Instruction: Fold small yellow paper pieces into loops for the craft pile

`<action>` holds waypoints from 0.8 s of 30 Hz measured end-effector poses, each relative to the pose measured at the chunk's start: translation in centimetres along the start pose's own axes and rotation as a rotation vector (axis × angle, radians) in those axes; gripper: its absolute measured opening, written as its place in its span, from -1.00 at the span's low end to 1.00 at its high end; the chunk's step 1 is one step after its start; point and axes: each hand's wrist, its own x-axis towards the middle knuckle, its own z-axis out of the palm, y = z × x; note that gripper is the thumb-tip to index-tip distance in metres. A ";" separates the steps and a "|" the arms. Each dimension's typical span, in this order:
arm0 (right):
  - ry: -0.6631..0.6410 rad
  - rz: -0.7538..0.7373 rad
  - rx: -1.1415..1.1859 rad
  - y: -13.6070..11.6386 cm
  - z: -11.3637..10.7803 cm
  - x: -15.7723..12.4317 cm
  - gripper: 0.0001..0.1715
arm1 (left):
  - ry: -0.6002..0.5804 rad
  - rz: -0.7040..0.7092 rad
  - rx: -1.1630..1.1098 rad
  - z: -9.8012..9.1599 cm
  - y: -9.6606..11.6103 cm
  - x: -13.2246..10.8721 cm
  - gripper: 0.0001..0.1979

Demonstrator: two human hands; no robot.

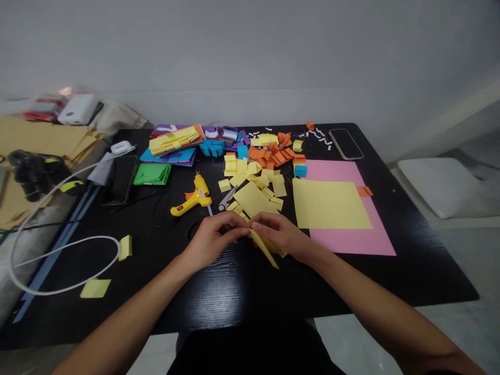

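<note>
Over the black table's middle, my left hand (213, 235) and my right hand (287, 238) meet, fingertips pinched on one piece of yellow paper (266, 252). It looks folded, and a narrow edge slants down toward me below the right fingers. The fingers partly hide its upper end. Just beyond the hands lie a larger yellow paper piece (252, 197) and many small yellow paper pieces (242, 166). Scissors (227, 199) rest beside these, partly covered. Left of them is a yellow glue gun (197, 195) with a glue stick.
A yellow sheet (332, 203) overlaps a pink sheet (347, 242) at right. Orange folded pieces (273, 154) and stacked coloured paper (175, 140) lie farther back. Phones (346, 144) flank the table's two sides. A white cable (66, 185) loops across the left; a wall (250, 62) stands behind.
</note>
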 end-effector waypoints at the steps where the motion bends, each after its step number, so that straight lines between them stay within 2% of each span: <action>1: -0.020 -0.004 0.005 -0.1 -0.1 0.0 -0.48 | 0.000 0.008 0.016 0.0 0.1 0.0 -0.88; 5: -0.034 -0.018 0.036 0.1 -0.3 0.0 -0.58 | -0.005 0.012 0.025 -0.1 0.0 0.0 -0.85; 10: 0.029 -0.099 0.079 0.5 -0.4 0.0 -0.62 | 0.001 -0.102 -0.201 0.2 -0.4 0.2 -0.75; 14: 0.097 -0.163 0.055 0.5 -0.3 0.0 -0.62 | -0.048 -0.192 -0.306 0.8 -0.6 0.0 -0.69; 17: 0.170 -0.188 0.046 0.5 -0.1 -0.1 -0.59 | -0.098 -0.176 -0.317 1.3 -0.4 -0.4 -0.66; 21: 0.227 -0.235 0.029 0.5 0.1 -0.2 -0.58 | -0.101 -0.162 -0.339 1.9 -0.2 -0.7 -0.40; 24: 0.233 -0.255 0.018 0.5 0.2 -0.2 -0.58 | -0.061 -0.152 -0.334 2.0 -0.1 -0.6 -0.43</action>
